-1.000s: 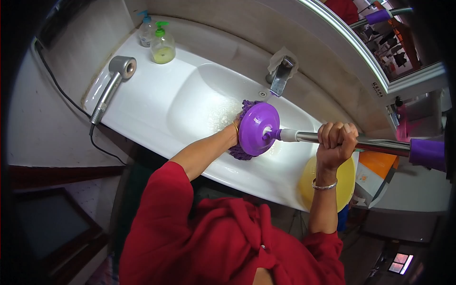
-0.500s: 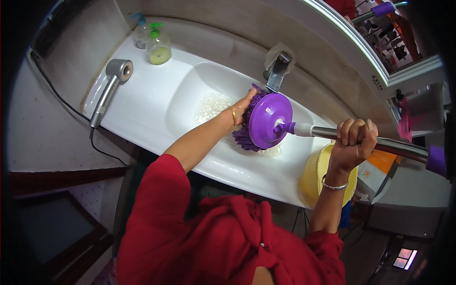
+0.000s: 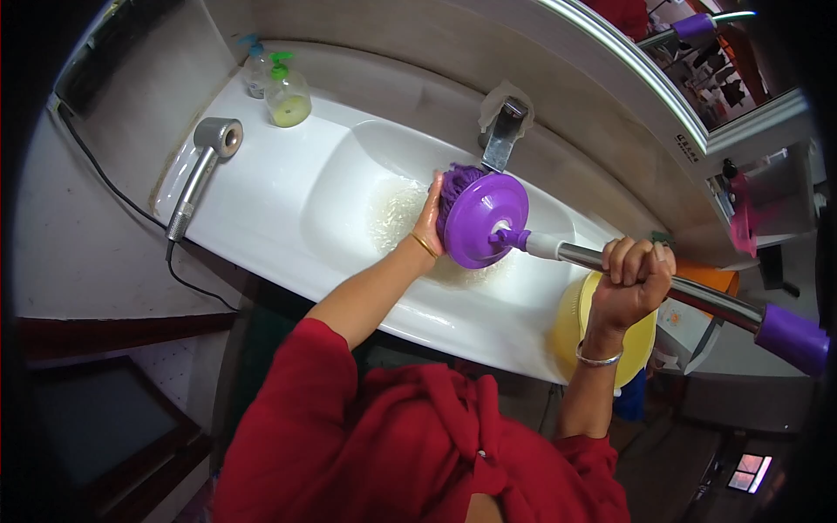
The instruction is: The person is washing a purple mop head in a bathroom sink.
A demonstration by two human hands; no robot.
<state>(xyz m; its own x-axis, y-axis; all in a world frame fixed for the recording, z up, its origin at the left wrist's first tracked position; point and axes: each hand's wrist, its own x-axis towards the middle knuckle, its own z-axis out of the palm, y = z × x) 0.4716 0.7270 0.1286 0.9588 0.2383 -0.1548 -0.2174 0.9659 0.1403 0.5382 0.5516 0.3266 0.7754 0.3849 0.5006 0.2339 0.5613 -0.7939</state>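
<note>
A mop (image 3: pixel 486 220) with a purple round plate, purple strands and a metal pole is held over a white washbasin (image 3: pixel 327 187). My left hand (image 3: pixel 431 218) cups the wet strands at the mop's left side, partly hidden by the plate. Wrapped round the pole, my right hand (image 3: pixel 636 277) holds it well to the right of the plate. The chrome faucet (image 3: pixel 504 135) reaches over the basin just above the mop head. Rippling water (image 3: pixel 397 213) covers the basin's bottom around the strands.
Two pump bottles, one with a green top (image 3: pixel 289 100) and one with a blue top (image 3: pixel 255 70), stand at the back left. A grey hair dryer (image 3: pixel 206 166) with a cord lies on the left counter. Below my right hand is a yellow bucket (image 3: pixel 575 327). A mirror cabinet (image 3: pixel 645 96) borders the right.
The mop head has shifted slightly left and its pole has moved left and down. My left hand has slid along the strands, its fingers now pointing more upward. Both hands keep hold.
</note>
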